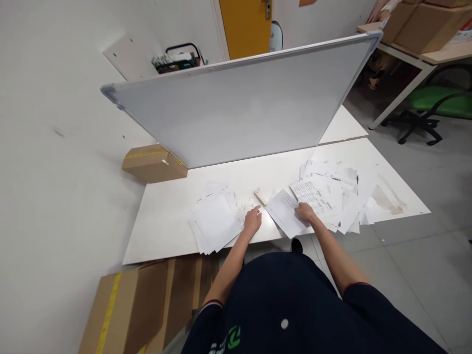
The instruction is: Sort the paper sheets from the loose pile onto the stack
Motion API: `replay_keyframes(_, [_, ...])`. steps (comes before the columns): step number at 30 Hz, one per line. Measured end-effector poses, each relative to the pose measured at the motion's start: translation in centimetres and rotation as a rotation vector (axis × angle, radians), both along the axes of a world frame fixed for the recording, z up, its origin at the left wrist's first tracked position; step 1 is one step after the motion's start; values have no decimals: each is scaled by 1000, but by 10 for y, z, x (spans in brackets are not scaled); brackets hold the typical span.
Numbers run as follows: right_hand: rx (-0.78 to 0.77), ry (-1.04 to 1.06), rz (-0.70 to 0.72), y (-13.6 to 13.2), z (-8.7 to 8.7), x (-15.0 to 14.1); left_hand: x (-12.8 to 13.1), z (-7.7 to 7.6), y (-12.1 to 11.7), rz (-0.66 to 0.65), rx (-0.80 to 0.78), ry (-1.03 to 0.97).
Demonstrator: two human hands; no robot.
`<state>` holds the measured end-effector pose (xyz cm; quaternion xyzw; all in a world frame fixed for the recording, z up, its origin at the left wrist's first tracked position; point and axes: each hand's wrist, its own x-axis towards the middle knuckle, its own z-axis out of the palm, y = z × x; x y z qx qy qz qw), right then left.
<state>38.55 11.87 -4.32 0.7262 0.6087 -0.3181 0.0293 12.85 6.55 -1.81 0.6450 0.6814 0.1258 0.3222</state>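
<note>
Holding 1 printed sheet [285, 211], or perhaps a thin set, with the right hand [305, 212], pinching it at the right side between thumb and fingers. Reaching with the left hand [252, 220] over the near part of the bench [158, 216], with fingers loosely bent and slightly apart, and nothing visible between them. Pointing with those fingers towards a small cream-coloured object [261, 197], lying just beyond; cannot tell exactly what kind.

Divided into 2 main groups of paper, with the held sheet between them. To the left, a fairly compact pile [216, 223], mostly blank on top, with uneven corners and small pale bits [246, 206] beside it. To the right, a wider, messier spread [332, 196], fanned out in overlapping layers, with print showing on several pages.

Partway through handling the papers, judging by the sheet in hand, apart from the left pile and close against the right spread. Not squared up on either side. Cannot tell which group counts as dealt with, nor how many pages remain.

Standing along the far side of the bench, a large whiteboard [250, 103], with 1 cardboard box [155, 164] beside its left end.
</note>
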Motion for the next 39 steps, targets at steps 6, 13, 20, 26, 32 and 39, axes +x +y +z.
replay_keyframes(6, [-36, 1, -6, 3, 3, -4, 4, 4, 11, -50, -30, 73])
replay_keyframes(13, [-36, 8, 3, 4, 9, -10, 7, -6, 23, -104, -91, 170])
replay_keyframes(20, [-30, 2, -4, 4, 14, -15, 10, -13, 24, -59, -111, 154])
replay_keyframes(26, [43, -62, -88, -6, 43, -11, 12, -2, 15, 20, -96, 25])
replay_keyframes(32, [347, 168, -271, -27, 69, -37, 14, 17, -20, 482, -388, -892])
replay_keyframes(39, [87, 636, -58, -57, 55, -116, -46, 18, -59, 829, -65, -1047])
